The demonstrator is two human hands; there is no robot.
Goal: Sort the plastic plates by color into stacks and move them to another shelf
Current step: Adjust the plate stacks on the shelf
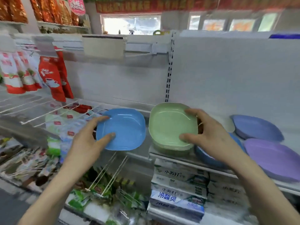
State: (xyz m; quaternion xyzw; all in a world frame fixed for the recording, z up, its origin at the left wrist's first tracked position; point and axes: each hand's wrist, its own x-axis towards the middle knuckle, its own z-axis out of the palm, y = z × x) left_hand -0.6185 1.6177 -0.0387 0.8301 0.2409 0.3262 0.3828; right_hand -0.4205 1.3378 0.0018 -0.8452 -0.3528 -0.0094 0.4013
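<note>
My left hand [88,137] grips a blue plate [125,129] by its left rim, thumb on top, holding it in the air in front of the shelf. My right hand [206,135] holds a green plate [168,124] by its right edge, thumb on the near rim. That green plate sits on or just above a short stack of green plates [172,150] on the white shelf [211,166]. Under my right wrist a blue plate [204,155] lies partly hidden. Two purple plate stacks, one far [256,127] and one near [274,158], rest on the right.
Red and white snack bags [52,78] hang at the left above wire racks [32,109]. Boxed goods [178,192] fill the shelf below. A perforated upright [168,78] divides the two white back panels. Packets lie in the lower left bins.
</note>
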